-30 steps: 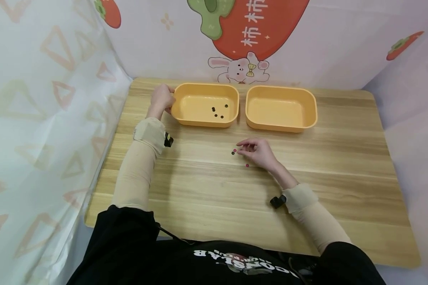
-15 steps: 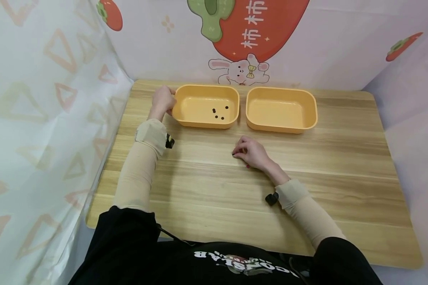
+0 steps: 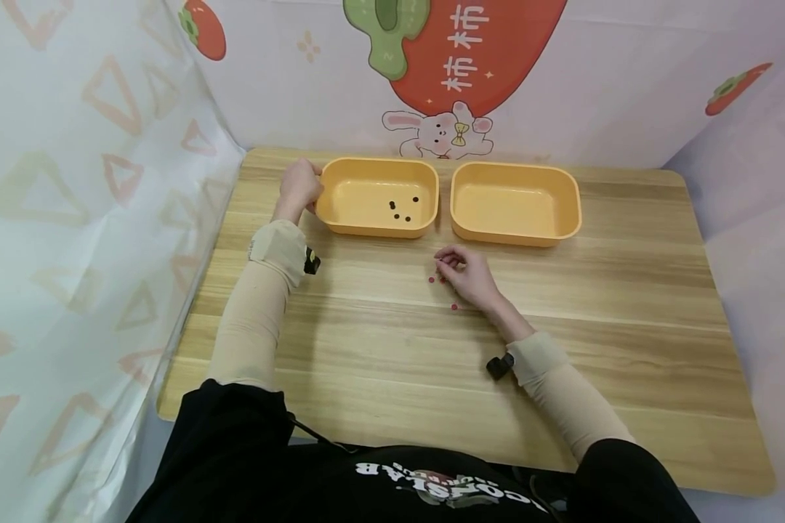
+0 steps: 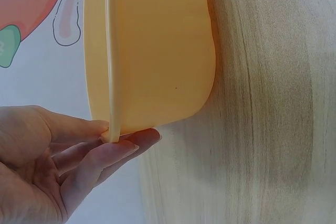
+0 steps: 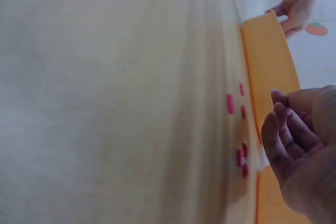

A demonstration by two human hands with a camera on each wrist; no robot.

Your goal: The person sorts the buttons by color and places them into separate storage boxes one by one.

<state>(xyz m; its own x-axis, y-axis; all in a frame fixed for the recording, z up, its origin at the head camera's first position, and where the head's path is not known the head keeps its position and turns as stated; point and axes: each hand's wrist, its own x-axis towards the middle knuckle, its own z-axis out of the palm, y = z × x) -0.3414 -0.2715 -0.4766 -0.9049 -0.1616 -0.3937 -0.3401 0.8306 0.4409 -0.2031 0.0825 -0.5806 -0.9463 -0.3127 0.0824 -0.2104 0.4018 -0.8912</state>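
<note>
In the head view my left hand (image 3: 299,190) grips the left end of a yellow-orange plastic container (image 3: 376,231). The left wrist view shows the thumb and fingers pinching the container's rim (image 4: 113,77). Several small black discs (image 3: 408,219) lie inside it. My right hand (image 3: 469,277) hovers over the table in front of the containers, thumb and forefinger pinched together. A small black disc appears to be between those fingertips, mostly hidden. Small red discs lie below and beside this hand, one red disc (image 3: 454,306) nearer me and another red disc (image 3: 432,280) left of the fingertips.
A second yellow-orange container (image 3: 515,238) stands right of the first, with a narrow gap between them. Both rest near the back edge of the wooden table (image 3: 392,363). A printed cloth (image 3: 595,87) hangs behind. The right wrist view shows several red pieces (image 5: 230,104).
My right hand reached down to the black disc beside the red ones, then lifted slightly toward the containers. That disc is gone from the table. The left hand stays on its container.
</note>
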